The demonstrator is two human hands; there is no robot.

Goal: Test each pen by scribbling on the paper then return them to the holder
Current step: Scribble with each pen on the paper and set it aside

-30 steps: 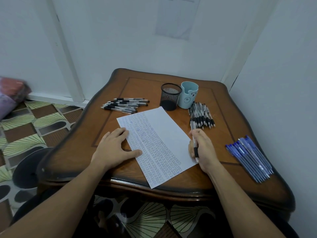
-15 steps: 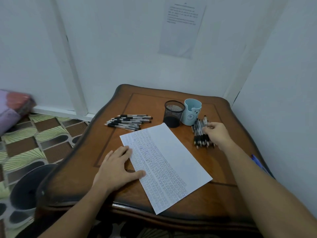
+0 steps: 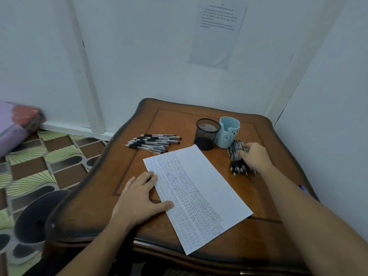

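Observation:
A white paper (image 3: 209, 182), its left part filled with rows of scribbles, lies slanted on the wooden table (image 3: 175, 120). My left hand (image 3: 139, 198) presses flat on the paper's left edge. My right hand (image 3: 255, 157) rests on a pile of black pens (image 3: 236, 163) to the right of the paper, and its curled fingertips pinch a pen at the pile's far end. Behind the paper stand a black mesh holder (image 3: 207, 134) and a light blue bear cup (image 3: 229, 134), side by side. No pens show above either rim.
A second pile of black pens (image 3: 153, 143) lies at the table's back left. A blue pen tip (image 3: 303, 188) shows beside my right forearm. White walls close in behind and to the right. A dark round object (image 3: 39, 216) sits on the patterned floor at left.
My right hand left the paper's right edge with a pen and reached back to the black pen pile, where it stays. The view has tilted up. My left hand has not moved.

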